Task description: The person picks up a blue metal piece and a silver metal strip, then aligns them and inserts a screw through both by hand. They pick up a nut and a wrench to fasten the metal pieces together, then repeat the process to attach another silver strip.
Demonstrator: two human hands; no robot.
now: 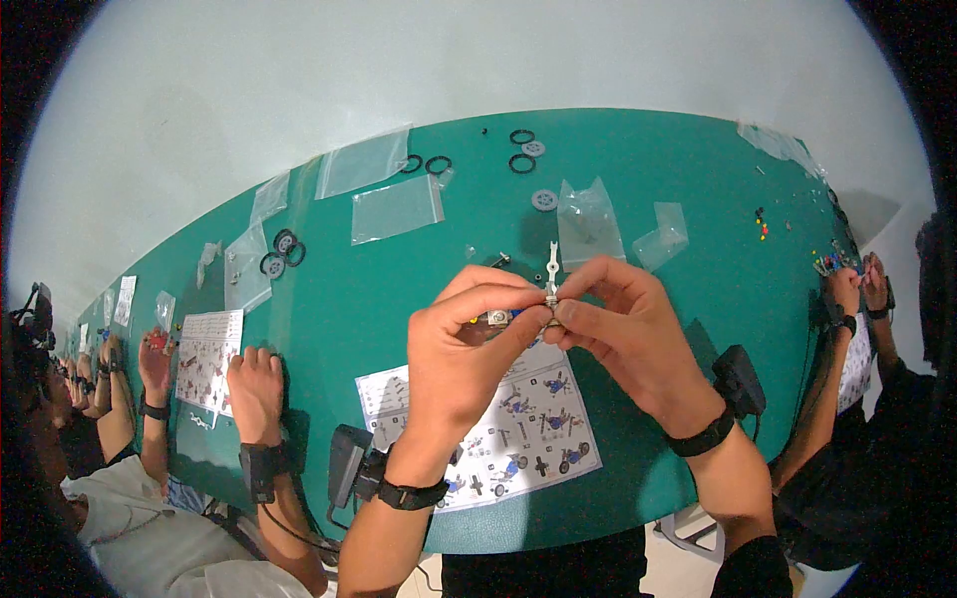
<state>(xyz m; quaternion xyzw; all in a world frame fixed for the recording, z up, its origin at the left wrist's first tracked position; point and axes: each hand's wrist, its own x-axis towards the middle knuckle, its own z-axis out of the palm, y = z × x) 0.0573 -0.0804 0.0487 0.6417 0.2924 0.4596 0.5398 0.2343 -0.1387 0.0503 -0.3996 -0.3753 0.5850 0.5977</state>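
Observation:
Both hands meet above a printed instruction sheet on the green table. My left hand is closed on a small toy assembly with white, blue and yellow parts, partly hidden by the fingers. From between the fingertips a white forked piece points away from me. My right hand pinches the same assembly at the base of that piece. Just beyond my left fingers lies a small dark part.
Clear plastic bags and grey wheel hubs lie beyond my hands, with black tyres farther back. A co-worker's hand rests at the left beside another sheet. Co-workers' hands hold small parts at the right.

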